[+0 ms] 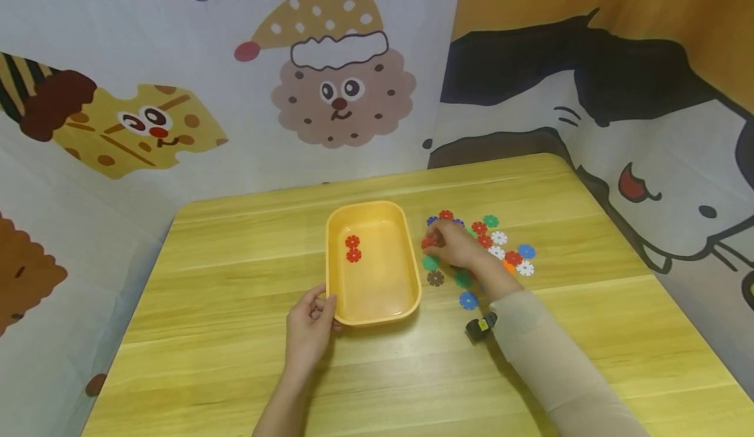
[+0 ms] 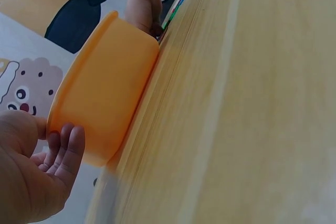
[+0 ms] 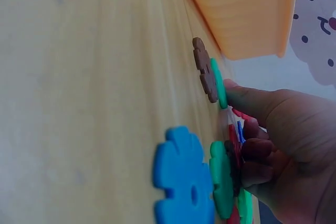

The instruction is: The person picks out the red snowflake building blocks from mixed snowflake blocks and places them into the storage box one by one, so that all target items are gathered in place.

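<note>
- A yellow tray point(image 1: 377, 286) is gripped at its near left corner by the left hand point(image 1: 309, 329), with the thumb laid at the rim and the fingers bent against the outer wall.
- A red disc point(image 1: 428, 243) is pinched between the thumb and fingertips of the right hand point(image 1: 456, 244), just to the right of the tray.
- The tray is set flat on the wooden table point(image 1: 224, 332), ahead of the left hand and to the left of the right hand.
- Inside the tray, beyond the left hand and well apart from the right, two red discs point(image 1: 353, 255) are seen one behind the other, near the left wall.
- On the near side of the right hand's fingertips, a green disc point(image 1: 430, 263) and a brown disc point(image 1: 435, 279) are placed close together; nearer the forearm, a blue disc point(image 1: 468, 301) is left lying on the table.
- To the right of the right hand, more notched discs are scattered, white discs point(image 1: 525, 267) and an orange disc point(image 1: 508, 267) among them; some are partly hidden by the hand and forearm.
- The right forearm is covered by a pale sleeve point(image 1: 554, 358), and a small black device point(image 1: 480, 327) is seen beside its cuff.
- Beyond both hands, the table is backed by a cloth point(image 1: 247, 156) printed with cartoon figures.
</note>
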The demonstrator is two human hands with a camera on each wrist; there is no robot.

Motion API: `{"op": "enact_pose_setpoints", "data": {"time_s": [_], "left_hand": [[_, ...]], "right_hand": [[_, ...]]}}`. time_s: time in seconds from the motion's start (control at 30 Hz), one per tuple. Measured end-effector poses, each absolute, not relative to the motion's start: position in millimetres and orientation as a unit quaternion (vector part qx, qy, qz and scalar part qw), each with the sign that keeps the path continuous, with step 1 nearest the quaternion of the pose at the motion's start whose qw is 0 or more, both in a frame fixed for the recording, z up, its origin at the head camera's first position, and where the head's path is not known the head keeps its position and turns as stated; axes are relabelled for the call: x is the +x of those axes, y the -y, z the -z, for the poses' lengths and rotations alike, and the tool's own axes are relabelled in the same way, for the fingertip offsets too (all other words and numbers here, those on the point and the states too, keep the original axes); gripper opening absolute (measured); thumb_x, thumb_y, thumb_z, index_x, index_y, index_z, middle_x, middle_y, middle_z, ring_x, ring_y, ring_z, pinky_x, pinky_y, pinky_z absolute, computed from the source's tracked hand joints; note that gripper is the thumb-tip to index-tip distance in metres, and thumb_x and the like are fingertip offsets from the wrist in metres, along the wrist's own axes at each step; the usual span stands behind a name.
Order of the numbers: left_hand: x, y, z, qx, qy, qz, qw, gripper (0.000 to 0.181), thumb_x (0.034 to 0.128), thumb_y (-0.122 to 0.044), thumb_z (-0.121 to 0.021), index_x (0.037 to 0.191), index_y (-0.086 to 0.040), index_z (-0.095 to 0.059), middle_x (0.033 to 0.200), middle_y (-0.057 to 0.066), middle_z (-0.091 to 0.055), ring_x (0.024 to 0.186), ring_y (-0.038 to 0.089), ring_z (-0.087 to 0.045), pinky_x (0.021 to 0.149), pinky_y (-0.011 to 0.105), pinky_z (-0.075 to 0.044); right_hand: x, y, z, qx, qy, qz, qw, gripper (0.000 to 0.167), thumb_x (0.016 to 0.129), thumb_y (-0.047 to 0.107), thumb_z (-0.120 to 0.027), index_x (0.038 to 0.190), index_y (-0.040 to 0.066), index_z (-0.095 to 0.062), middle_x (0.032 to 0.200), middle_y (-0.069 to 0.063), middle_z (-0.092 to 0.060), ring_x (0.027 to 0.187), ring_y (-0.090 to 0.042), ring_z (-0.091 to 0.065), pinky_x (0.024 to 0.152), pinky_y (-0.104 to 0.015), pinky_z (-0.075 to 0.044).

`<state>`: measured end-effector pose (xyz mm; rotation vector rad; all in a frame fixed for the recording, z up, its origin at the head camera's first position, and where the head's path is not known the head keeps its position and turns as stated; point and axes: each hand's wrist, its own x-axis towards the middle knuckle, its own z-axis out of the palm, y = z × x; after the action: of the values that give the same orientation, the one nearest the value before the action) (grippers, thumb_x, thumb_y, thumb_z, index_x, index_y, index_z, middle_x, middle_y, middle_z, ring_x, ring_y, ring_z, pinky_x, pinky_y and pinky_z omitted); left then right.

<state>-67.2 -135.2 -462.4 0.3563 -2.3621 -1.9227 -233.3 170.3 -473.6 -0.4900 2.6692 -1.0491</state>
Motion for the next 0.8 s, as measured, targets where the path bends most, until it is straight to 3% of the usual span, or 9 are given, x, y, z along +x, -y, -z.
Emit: {"op": "enact_pose_setpoints", "data": {"time_s": [0.23,0.4,0.5,0.67,0.8], "left_hand": [[-68.4,135.3,463.7,0.124,0.77,0.625,0.03,0.036,0.1009,-0.007,-0.062,0.133,0.009,-0.057,0.087,0.025,-0.066,0.062,0.019,-0.066,0.058,0.036,-0.063],[-67.3,135.7,462.7,0.118,0.771,0.625,0.034,0.036,0.1009,-0.009,-0.063,0.133,0.007,-0.058,0.086,0.023,-0.066,0.061,0.018,-0.066,0.057,0.033,-0.063],[-66.2,136.0,463.0,0.112,0.773,0.624,0.037,0.037,0.1011,-0.011,-0.063,0.133,0.006,-0.058,0.086,0.021,-0.067,0.062,0.018,-0.066,0.057,0.032,-0.063],[-65.8,136.1,462.6,0.11,0.772,0.625,0.039,0.037,0.1008,-0.012,-0.064,0.133,0.006,-0.058,0.086,0.021,-0.067,0.062,0.019,-0.067,0.057,0.032,-0.063],[-66.1,135.7,461.1,0.11,0.77,0.628,0.038,0.036,0.1005,-0.012,-0.065,0.132,0.004,-0.06,0.086,0.021,-0.067,0.062,0.02,-0.067,0.057,0.032,-0.063]], "right_hand": [[-233.1,-171.2,474.6,-0.162,-0.92,0.342,0.105,0.021,0.096,0.022,-0.073,0.106,0.006,-0.066,0.096,-0.011,-0.066,0.088,-0.027,-0.062,0.078,-0.041,-0.058],[-233.4,-173.9,474.9,-0.168,-0.917,0.349,0.096,0.042,0.093,0.019,-0.075,0.128,0.0,-0.06,0.116,-0.021,-0.069,0.105,-0.035,-0.066,0.092,-0.05,-0.058],[-233.0,-176.0,473.6,-0.169,-0.913,0.355,0.104,0.049,0.091,0.017,-0.078,0.132,-0.001,-0.059,0.119,-0.022,-0.068,0.106,-0.035,-0.065,0.092,-0.05,-0.058],[-232.6,-177.4,471.9,-0.184,-0.91,0.357,0.104,0.048,0.091,0.018,-0.078,0.13,-0.004,-0.062,0.112,-0.018,-0.069,0.097,-0.029,-0.066,0.089,-0.047,-0.059],[-233.2,-176.7,472.6,-0.191,-0.912,0.352,0.091,0.042,0.091,0.023,-0.078,0.124,0.001,-0.066,0.101,-0.01,-0.07,0.089,-0.023,-0.065,0.083,-0.043,-0.06]]}}
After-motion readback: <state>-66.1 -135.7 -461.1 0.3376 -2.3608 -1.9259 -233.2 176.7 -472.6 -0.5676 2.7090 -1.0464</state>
